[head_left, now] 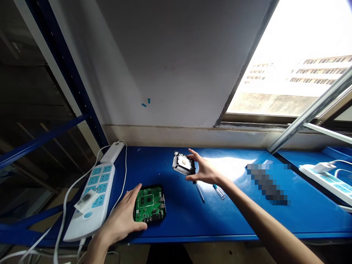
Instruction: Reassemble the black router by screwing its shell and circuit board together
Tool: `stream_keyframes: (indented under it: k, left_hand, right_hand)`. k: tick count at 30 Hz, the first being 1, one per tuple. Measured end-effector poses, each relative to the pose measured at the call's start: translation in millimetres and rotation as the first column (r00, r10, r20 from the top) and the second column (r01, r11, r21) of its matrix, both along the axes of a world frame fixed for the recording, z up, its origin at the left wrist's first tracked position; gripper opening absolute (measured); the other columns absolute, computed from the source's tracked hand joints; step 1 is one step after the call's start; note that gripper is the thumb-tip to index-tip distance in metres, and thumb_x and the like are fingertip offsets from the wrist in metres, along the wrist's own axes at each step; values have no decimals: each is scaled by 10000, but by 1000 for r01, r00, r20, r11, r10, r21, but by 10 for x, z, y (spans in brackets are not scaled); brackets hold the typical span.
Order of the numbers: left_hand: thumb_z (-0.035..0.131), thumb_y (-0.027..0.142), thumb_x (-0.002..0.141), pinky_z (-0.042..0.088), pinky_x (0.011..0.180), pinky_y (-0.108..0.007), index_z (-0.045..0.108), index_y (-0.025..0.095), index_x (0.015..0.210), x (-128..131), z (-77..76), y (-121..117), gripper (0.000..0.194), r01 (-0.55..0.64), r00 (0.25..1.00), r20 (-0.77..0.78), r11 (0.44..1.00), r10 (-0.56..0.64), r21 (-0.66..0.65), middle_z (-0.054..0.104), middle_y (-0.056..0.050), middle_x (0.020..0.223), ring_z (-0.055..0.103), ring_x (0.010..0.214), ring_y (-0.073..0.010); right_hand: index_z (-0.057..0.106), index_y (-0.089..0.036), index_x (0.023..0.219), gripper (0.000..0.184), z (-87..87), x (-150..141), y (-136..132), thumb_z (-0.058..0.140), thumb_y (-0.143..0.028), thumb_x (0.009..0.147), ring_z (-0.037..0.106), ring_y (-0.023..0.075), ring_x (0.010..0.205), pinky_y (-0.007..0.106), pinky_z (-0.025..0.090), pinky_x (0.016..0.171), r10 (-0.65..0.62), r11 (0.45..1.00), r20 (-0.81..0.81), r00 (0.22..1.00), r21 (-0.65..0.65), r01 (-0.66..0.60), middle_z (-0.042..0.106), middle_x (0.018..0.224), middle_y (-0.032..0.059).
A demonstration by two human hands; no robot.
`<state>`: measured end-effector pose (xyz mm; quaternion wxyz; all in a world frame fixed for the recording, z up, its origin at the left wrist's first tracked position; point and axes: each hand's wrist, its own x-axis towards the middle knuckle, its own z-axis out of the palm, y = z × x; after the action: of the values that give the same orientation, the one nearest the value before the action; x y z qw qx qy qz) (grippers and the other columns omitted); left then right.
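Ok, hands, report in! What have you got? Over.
Left hand open, steadying green circuit board. Right hand open, fingers on grey cover. Screwdriver lies beside right wrist.

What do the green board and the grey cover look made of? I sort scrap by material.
The green board under the left hand looks like a glossy printed circuit board seated in a black, probably plastic, shell: green face, fine traces, small chips. The grey cover at the right hand looks like matt moulded plastic with a paler square pad; metal cannot be ruled out.
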<state>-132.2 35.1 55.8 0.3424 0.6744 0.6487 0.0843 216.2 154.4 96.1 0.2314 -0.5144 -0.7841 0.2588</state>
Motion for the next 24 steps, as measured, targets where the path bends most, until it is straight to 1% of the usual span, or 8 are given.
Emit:
stream_keyframes:
  k: [9,13,16,18,20,21,23,24]
  left_hand:
    - [699,392,655,200,1211,-583,52,219,1594,-54,102,62,1153,-21,992,-128,999,17,-30,60,-113,1672,-93,1506,-366]
    - [686,403,669,194,1205,-611,45,214,1594,-140,113,54,1140,-28,984,-174,999,25,-20,69,-116,1671,-113,1497,-378]
    - [696,424,683,158,1218,-612,74,218,1595,-155,136,13,1123,-1,985,-172,1000,6,31,67,-86,1672,-89,1502,-385]
    - [692,485,712,166,1212,-631,101,225,1594,-68,143,-43,1093,-17,988,-154,996,31,92,64,-65,1673,-74,1504,-397]
    - [626,574,785,206,1194,-655,148,256,1588,128,129,-122,987,-73,988,-121,984,94,165,96,-43,1674,-54,1509,-400]
    - [580,586,831,224,1196,-641,186,278,1580,261,111,-169,901,-70,992,-89,974,91,214,150,-36,1668,3,1519,-387]
    - [515,521,909,323,1190,-559,304,330,1538,566,50,-262,691,21,1000,6,953,-24,303,275,-18,1635,223,1507,-335]
    - [517,470,924,365,1180,-516,353,338,1514,718,6,-303,627,108,990,51,932,-133,346,329,-18,1613,308,1482,-309]
  right_hand:
    - [185,-248,1596,1310,-358,-117,-709,891,-517,526,432,390,1387,535,397,1110,232,969,174,957,-129,-211,457,1515,162]
    - [195,-236,1596,1246,-405,-125,-799,859,-530,584,390,386,1425,521,396,1124,264,959,215,940,-165,-232,399,1562,170]
    - [234,-245,1586,1147,-359,-70,-757,805,-612,662,341,379,1457,526,370,1148,269,961,221,937,-125,-247,375,1584,151]
    - [280,-281,1566,931,-325,-46,-661,694,-617,803,405,354,1417,519,401,1120,162,987,218,962,-35,-158,430,1549,126]
    - [343,-275,1530,658,-322,-57,-514,534,-523,952,502,328,1325,503,445,1064,-58,996,234,971,79,41,524,1447,134]
    - [374,-257,1508,599,-338,-74,-427,517,-474,969,540,327,1275,487,464,1034,-169,983,265,949,112,144,569,1374,144]
    - [387,-198,1494,591,-401,-118,-250,542,-390,957,559,369,1238,506,472,993,-253,966,285,924,116,229,591,1297,193]
    - [401,-185,1483,611,-439,-135,-166,584,-370,930,591,382,1189,501,494,949,-273,962,293,916,104,254,607,1254,203]
